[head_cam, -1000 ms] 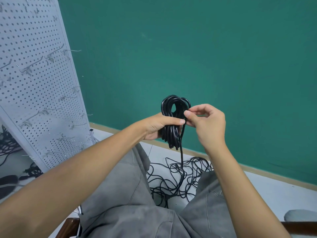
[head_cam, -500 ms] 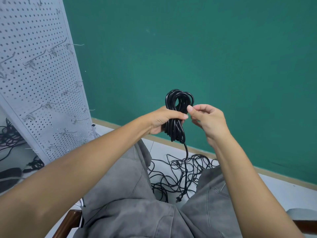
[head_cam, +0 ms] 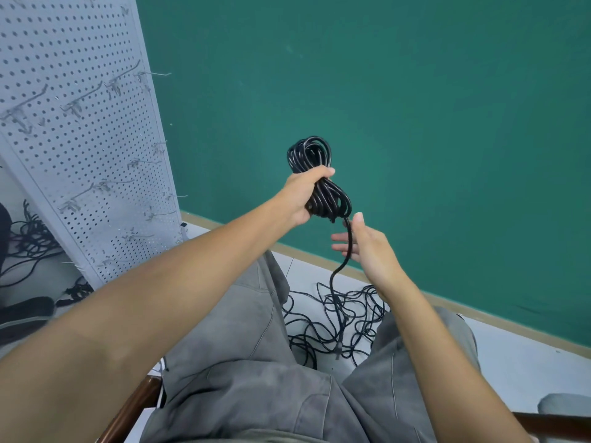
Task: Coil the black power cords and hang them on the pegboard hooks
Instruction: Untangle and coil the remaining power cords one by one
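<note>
My left hand (head_cam: 305, 195) grips a coiled black power cord (head_cam: 311, 155) around its middle, held up in front of the green wall. A loose tail (head_cam: 339, 270) hangs from the coil's lower end down toward the floor. Just below the coil, my right hand (head_cam: 364, 247) has straight, spread fingers, and the tail runs across them. More black cords (head_cam: 335, 318) lie tangled on the floor between my knees. The grey pegboard (head_cam: 76, 148) with several metal hooks (head_cam: 96, 187) stands at the left.
A green wall (head_cam: 415, 107) with a tan baseboard runs behind. More dark cords (head_cam: 28, 241) lie on the floor left of the pegboard. I sit on a wooden chair (head_cam: 128, 414), grey trousers below.
My right hand has let go of the coil's top, dropped below it and opened under the hanging tail. My left hand tilted the coil and lifted it slightly.
</note>
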The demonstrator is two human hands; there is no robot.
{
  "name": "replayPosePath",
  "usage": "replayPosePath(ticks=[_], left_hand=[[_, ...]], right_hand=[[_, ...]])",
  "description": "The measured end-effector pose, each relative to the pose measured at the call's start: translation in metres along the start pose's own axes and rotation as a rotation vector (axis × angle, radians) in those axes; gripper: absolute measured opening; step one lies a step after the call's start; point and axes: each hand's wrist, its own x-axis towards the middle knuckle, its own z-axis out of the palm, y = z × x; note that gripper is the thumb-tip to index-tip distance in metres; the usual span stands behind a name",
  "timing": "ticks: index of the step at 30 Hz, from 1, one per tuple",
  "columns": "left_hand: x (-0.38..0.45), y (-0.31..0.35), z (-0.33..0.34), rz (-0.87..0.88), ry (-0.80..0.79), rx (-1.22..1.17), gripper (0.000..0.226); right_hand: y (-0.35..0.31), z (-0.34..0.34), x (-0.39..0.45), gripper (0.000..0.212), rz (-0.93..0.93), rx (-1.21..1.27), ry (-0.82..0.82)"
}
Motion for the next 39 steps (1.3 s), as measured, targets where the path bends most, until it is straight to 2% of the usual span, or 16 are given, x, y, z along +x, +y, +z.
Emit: replayPosePath(ticks=[2,4,7,10,14,18,21,24,26,28,33,36,39], left_hand=[[0.003,-0.004,-0.001,0.003,0.076,-0.06,0.012],[0.005,-0.009,-0.003,0.017,0.146,-0.097,0.011],[0.009,-0.016,-0.007,0.049,0.223,-0.075,0.014],[0.009,-0.023,-0.007,0.088,0.273,0.015,0.02],[0.007,-0.029,-0.001,0.231,0.266,0.138,0.045],[0.012,-0.028,0.001,0.312,0.308,0.174,0.047],[0.01,-0.022,0.002,0.271,0.365,0.113,0.041],[0.011,-0.007,-0.005,0.138,0.415,-0.06,0.033],[0.015,0.004,-0.012,0.055,0.369,-0.196,0.016],[0.015,0.013,-0.017,-0.023,0.29,-0.295,0.01],[0.01,0.02,-0.016,-0.098,0.203,-0.42,0.01],[0.011,0.014,-0.011,-0.025,0.282,-0.344,0.008],[0.011,0.002,-0.006,0.093,0.359,-0.125,0.022]], right_hand=[[0.0,0.001,-0.003,0.058,0.023,-0.006,-0.035],[-0.001,0.002,-0.006,0.045,0.036,-0.005,-0.074],[0.005,0.0,-0.007,0.032,0.013,-0.037,-0.126],[0.002,-0.004,-0.006,0.036,0.006,-0.099,-0.185],[-0.012,-0.009,-0.011,0.035,-0.043,-0.244,-0.174],[-0.023,-0.01,-0.017,0.035,-0.093,-0.225,-0.167],[-0.028,-0.011,-0.02,0.026,-0.086,-0.224,-0.157],[-0.03,-0.013,-0.024,0.027,-0.099,-0.282,-0.065],[-0.029,-0.014,-0.024,0.03,-0.099,-0.329,0.037],[-0.027,-0.013,-0.022,0.031,-0.104,-0.367,0.091],[-0.024,-0.005,-0.018,0.028,-0.079,-0.482,-0.017],[-0.031,-0.005,-0.02,0.029,-0.141,-0.584,-0.086],[-0.042,-0.013,-0.022,0.025,-0.234,-0.697,-0.127]])
